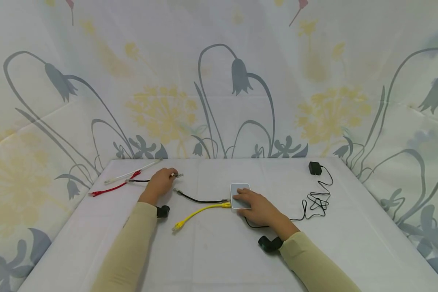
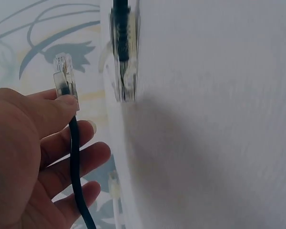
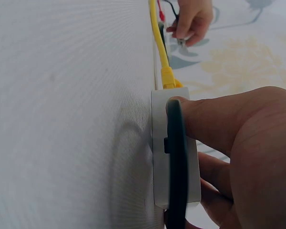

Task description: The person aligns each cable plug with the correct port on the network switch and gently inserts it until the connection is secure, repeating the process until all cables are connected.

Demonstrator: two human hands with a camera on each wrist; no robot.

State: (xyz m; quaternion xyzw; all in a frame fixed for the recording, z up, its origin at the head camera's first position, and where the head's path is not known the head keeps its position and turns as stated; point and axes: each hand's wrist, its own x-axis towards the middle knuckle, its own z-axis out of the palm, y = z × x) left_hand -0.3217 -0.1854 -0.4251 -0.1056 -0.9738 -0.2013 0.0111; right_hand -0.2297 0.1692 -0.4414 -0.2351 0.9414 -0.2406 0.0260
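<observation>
My left hand [image 1: 163, 182] pinches the clear plug [image 2: 66, 83] of a short black network cable [image 2: 75, 157] between thumb and index finger, just above the table. Close by lies the clear free plug [image 2: 125, 67] of a second black network cable [image 1: 200, 200]. That cable's other end is at the left side of a small white network switch [image 1: 240, 187] with a grey top. A yellow network cable [image 1: 200, 210] runs from the same side. My right hand [image 1: 257, 207] holds the switch, fingers over its top and thumb [image 3: 181, 112] against its near side.
A red network cable [image 1: 111, 189] and a white one [image 1: 131, 172] lie at the far left. At the back right sits a black power adapter [image 1: 315, 168]. Its thin tangled cord [image 1: 317, 200] runs to the switch. A patterned curtain [image 1: 219, 101] hangs behind the table.
</observation>
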